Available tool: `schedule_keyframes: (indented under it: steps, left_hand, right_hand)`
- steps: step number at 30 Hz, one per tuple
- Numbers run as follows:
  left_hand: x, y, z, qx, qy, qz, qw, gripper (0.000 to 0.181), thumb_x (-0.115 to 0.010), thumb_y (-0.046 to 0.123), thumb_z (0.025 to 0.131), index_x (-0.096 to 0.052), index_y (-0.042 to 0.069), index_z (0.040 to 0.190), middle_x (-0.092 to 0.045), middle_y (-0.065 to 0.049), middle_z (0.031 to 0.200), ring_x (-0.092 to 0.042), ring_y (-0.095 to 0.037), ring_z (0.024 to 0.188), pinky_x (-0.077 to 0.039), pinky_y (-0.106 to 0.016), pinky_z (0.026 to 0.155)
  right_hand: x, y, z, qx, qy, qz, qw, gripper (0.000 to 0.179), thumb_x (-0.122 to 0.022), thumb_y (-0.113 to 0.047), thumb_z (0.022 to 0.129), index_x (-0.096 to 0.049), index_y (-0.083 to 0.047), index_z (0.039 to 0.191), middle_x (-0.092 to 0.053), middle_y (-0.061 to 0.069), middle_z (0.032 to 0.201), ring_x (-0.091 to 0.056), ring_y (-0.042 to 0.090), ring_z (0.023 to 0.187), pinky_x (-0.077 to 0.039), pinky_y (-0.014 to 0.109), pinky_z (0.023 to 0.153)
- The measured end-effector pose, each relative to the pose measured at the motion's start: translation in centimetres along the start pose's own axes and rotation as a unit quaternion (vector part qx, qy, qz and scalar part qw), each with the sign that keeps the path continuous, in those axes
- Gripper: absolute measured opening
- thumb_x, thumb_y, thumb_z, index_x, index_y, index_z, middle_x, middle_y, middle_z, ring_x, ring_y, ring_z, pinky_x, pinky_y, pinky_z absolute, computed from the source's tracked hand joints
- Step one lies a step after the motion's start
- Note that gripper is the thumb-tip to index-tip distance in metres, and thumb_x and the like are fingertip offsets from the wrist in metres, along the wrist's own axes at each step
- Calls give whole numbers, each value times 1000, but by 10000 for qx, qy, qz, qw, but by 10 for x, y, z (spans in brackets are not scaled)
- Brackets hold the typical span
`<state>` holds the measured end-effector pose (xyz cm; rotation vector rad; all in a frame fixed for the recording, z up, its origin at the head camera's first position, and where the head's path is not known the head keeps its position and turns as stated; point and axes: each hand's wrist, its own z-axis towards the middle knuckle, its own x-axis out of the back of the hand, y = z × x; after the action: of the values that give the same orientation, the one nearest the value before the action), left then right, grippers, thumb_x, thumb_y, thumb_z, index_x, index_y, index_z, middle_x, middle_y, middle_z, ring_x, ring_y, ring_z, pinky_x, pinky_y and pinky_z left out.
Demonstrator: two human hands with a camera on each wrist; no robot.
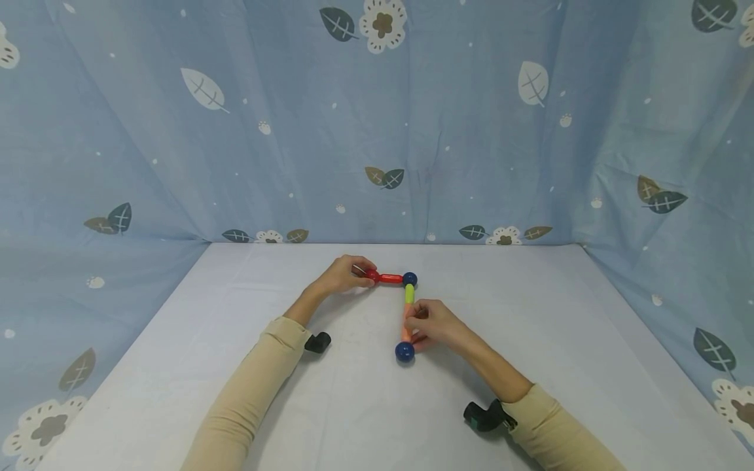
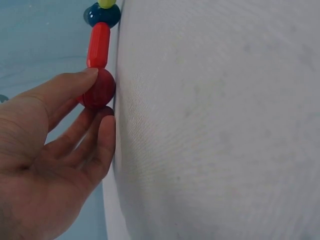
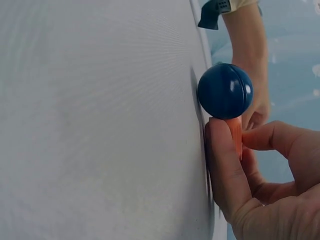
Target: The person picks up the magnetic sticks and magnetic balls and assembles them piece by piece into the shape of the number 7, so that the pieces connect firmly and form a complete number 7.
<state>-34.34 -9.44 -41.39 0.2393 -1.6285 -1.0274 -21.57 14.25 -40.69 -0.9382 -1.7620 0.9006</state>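
Note:
A chain of toy building balls and rods lies on the table, bent like an L in the head view. My left hand [image 1: 344, 275] holds the red ball [image 1: 372, 276] at its left end between thumb and fingers. From that ball a red rod [image 1: 391, 279] runs right to a dark blue ball [image 1: 410, 279] at the corner. A yellow-green rod [image 1: 409, 294] comes toward me from there, in line with an orange rod [image 1: 407, 320]. My right hand [image 1: 440, 325] pinches the orange rod, just behind the near blue ball [image 3: 225, 91].
A white cloth covers the table [image 1: 353, 418]. Blue patterned curtain [image 1: 306, 150] hangs behind it and at both sides. Black wrist cameras [image 1: 318, 342] jut inward from both sleeves, low over the cloth.

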Motion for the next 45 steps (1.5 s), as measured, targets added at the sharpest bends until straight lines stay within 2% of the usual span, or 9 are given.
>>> schedule_keyframes:
  steps: [11,19,23,33,40,45]
  left_hand:
    - [0,1,-1,-31,-6,-36,10000,38,-76,15,86,-67,10,123,-68,-11,121,-66,-24,108,-55,-36,94]
    - [0,1,-1,-18,-9,-41,10000,37,-75,15,86,-67,10,122,-68,-11,122,-66,-25,108,-55,-36,94]
    - [0,-1,-1,-73,-2,-65,10000,38,-76,15,86,-67,10,122,-68,-11,122,-66,-25,108,-55,-36,95]
    - [0,-2,0,-59,-9,-79,10000,39,-76,15,86,-66,9,124,-68,-11,122,-66,-25,110,-54,-37,97]
    - [0,-1,0,87,-9,-71,9999,38,-76,16,86,-66,12,124,-67,-9,123,-65,-24,111,-54,-37,97]
    - [-1,2,-1,21,-43,-13,10000,39,-76,18,87,-66,12,124,-68,-9,123,-65,-24,110,-55,-36,95]
  right_hand:
    - [-1,0,-1,-18,-96,-81,9999,21,-67,-14,92,-60,-3,108,-62,11,97,-69,17,70,-60,30,63]
    - [1,4,-1,151,-501,269,9983,23,-65,-14,93,-58,-1,112,-64,13,99,-71,19,74,-61,34,64]
    - [1,4,-2,196,-570,309,9977,24,-65,-15,93,-58,-3,113,-64,13,100,-71,20,74,-61,34,63]
    - [2,2,-3,185,-409,4,9990,26,-70,-15,91,-58,-7,113,-63,11,101,-69,19,70,-60,33,60]
    - [3,4,-2,398,-586,-318,9970,28,-68,-19,92,-61,-12,119,-61,12,100,-68,19,69,-60,32,58]
    - [4,4,-3,431,-558,-453,9965,25,-67,-20,93,-62,-12,116,-62,11,100,-67,19,68,-59,32,58]
